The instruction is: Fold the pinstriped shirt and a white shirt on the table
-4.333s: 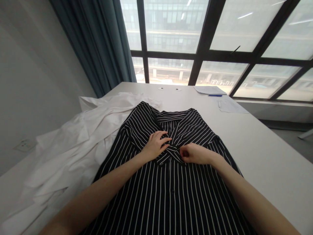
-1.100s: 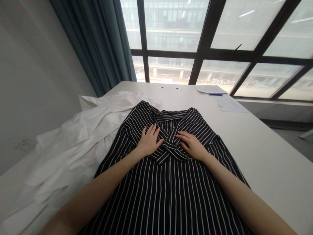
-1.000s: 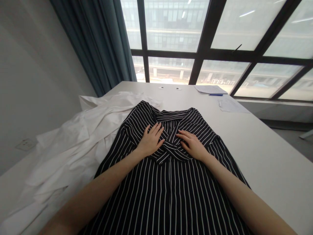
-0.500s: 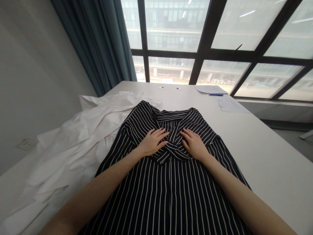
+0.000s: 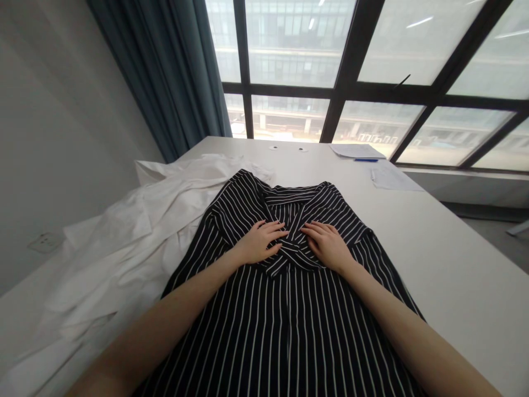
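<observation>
A black garment (image 5: 264, 320) with thin white stripes, a blouse or a dress, lies spread on the table, its neckline at the far end and its lower edge out of view. A knotted tie (image 5: 294, 253) of the same cloth crosses its chest. My left hand (image 5: 258, 243) rests flat just left of the knot, fingers stretched out over the cloth. On the other side, my right hand (image 5: 328, 246) lies with fingers extended, its tips touching the cloth by the neck opening. Neither hand grips anything.
White cloth (image 5: 136, 226) is heaped along the left side, partly beside the garment. Toward the window, papers (image 5: 357, 150), a blue pen (image 5: 366, 160) and another sheet (image 5: 397, 179) lie on the white table (image 5: 446, 264). A blue curtain (image 5: 173, 71) hangs at the left.
The fingers of both hands have shifted slightly. My right fingertips have slid a little toward the knot and lie closer together. The garment looks the same.
</observation>
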{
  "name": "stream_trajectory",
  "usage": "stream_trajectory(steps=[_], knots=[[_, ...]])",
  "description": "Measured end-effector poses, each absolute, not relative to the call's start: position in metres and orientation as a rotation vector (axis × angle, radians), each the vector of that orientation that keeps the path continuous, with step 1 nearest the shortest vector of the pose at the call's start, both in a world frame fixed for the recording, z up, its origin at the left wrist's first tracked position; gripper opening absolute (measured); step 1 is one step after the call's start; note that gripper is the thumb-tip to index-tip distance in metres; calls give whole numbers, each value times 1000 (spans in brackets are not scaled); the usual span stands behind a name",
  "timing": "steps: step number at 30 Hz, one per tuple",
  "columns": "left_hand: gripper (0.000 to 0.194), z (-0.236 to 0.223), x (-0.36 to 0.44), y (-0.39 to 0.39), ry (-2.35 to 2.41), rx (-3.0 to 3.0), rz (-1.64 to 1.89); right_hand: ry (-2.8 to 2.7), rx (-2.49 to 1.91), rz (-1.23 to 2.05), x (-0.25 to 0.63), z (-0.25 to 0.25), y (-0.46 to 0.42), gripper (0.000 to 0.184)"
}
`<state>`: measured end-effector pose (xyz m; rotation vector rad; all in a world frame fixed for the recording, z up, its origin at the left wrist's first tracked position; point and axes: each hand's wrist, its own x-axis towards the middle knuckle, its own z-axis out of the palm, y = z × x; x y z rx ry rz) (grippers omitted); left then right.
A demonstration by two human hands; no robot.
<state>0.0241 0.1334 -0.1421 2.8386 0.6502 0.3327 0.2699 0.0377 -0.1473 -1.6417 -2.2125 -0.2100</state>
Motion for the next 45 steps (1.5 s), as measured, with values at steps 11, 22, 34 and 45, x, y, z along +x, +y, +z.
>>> stream_trajectory(steps=[11, 22, 34, 45], knots=[[43, -142, 24, 133, 647, 2827, 344, -2359, -1437, -42, 270, -141, 36, 37], [42, -142, 24, 134, 638, 2828, 350, -2087, -1649, -201, 276, -147, 39, 33], [42, -142, 24, 134, 638, 2819, 364, -2135, -1543, -159, 275, -136, 36, 30], [42, -142, 23, 135, 627, 2830, 356, -2022, -1600, -232, 277, -136, 36, 27]])
